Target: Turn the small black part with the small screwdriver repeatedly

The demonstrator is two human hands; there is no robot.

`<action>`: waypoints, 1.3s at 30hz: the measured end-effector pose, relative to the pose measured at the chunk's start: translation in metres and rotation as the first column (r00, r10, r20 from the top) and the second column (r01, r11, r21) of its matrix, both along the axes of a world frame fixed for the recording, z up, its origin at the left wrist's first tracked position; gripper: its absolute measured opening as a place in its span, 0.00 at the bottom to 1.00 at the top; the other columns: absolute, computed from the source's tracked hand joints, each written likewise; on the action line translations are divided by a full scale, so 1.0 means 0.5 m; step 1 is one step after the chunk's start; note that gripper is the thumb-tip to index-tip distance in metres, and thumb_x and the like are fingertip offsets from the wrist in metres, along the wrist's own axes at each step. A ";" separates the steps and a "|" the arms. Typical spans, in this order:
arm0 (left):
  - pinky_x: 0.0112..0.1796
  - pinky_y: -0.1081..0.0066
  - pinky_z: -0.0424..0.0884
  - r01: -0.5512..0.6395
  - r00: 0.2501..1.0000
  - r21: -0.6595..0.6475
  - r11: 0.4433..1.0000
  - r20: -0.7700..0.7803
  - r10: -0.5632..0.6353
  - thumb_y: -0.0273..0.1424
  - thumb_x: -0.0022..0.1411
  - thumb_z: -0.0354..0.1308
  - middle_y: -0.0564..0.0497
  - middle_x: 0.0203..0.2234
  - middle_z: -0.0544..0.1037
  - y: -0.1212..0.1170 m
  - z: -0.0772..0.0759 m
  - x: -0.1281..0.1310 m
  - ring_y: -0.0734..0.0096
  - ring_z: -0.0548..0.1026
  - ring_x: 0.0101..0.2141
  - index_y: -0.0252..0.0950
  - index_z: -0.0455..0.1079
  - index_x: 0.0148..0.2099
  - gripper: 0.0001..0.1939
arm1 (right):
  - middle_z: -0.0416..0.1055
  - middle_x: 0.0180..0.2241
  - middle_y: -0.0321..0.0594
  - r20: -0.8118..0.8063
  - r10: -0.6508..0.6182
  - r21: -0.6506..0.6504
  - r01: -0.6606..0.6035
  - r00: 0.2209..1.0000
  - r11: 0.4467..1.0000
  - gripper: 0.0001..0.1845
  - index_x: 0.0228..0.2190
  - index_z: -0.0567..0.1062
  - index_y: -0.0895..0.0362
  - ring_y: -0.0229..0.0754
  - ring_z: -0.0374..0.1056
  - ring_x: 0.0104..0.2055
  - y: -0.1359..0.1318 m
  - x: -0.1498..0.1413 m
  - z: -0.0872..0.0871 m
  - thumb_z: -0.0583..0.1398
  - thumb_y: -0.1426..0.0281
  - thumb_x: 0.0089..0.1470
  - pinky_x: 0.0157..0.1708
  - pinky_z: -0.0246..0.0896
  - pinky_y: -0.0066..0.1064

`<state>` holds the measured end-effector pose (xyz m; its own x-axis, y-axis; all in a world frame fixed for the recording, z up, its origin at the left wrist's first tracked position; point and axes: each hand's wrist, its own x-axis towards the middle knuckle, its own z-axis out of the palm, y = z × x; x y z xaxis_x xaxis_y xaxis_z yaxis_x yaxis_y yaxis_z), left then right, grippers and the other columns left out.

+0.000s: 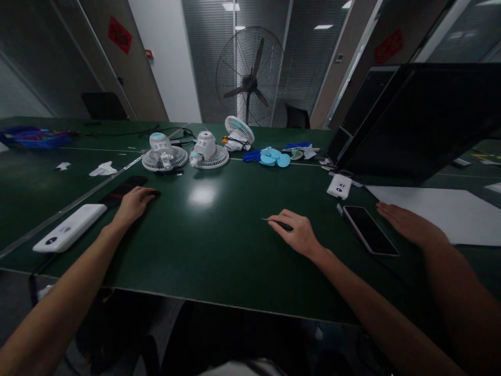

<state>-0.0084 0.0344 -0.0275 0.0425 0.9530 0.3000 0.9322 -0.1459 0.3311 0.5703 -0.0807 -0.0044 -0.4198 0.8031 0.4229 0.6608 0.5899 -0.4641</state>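
Slim tool [285, 226], thin pale shaft, is pinched in curled right hand [297, 233] over glossy green counter [219, 235]. Small dark object [156, 193] on counter is touched by half-curled left hand [134, 202]; grip cannot be told. Round-grilled white fans [205, 146] are seen beyond.

The table [219, 224] is long and dark green, and a shiny white spot of light [203, 193] sits on its top. Behind it, a white wall [166, 57] stands next to tall windows [207, 68] with dark, stripy blinds. A big round fan [249, 83] stands in front of the windows. There are 2 dark chairs, a left chair [104, 106] and a right chair [296, 116], past the table. A red paper [119, 35] hangs on the brown door [139, 89] at the left. Bright light bars [323, 26] show on the glass. The room looks dim, and the floor [167, 316] looks gray.
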 end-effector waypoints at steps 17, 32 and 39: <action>0.46 0.67 0.69 -0.141 0.989 -0.029 0.990 -0.056 0.140 0.43 0.64 0.60 0.46 0.47 0.79 -0.056 0.016 -0.028 0.61 0.76 0.42 0.36 0.80 0.47 0.18 | 0.76 0.41 0.41 0.003 0.000 0.013 0.000 1.000 1.000 0.14 0.49 0.79 0.52 0.40 0.73 0.36 -0.003 0.000 0.007 0.57 0.61 0.70 0.34 0.71 0.32; 0.42 0.67 0.69 -0.221 0.972 -0.097 0.970 -0.105 0.211 0.47 0.65 0.57 0.44 0.47 0.77 -0.066 0.030 -0.018 0.60 0.76 0.41 0.34 0.79 0.50 0.23 | 0.76 0.41 0.39 0.028 -0.006 0.015 0.006 1.000 1.000 0.13 0.49 0.79 0.51 0.40 0.73 0.35 -0.004 -0.003 0.008 0.58 0.62 0.69 0.35 0.70 0.32; 0.45 0.65 0.69 -0.164 0.976 -0.039 0.986 -0.150 0.156 0.45 0.67 0.54 0.43 0.49 0.76 -0.074 0.037 0.011 0.58 0.76 0.42 0.35 0.79 0.49 0.21 | 0.76 0.41 0.40 0.039 -0.007 0.011 0.007 0.999 1.000 0.14 0.49 0.79 0.52 0.40 0.73 0.37 -0.005 -0.002 0.008 0.58 0.61 0.70 0.36 0.71 0.32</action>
<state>-0.0028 -0.0024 -0.0091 -0.0720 0.9649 0.2525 0.9808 0.0226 0.1935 0.5691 -0.0834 -0.0006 -0.4306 0.8012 0.4156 0.6822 0.5904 -0.4314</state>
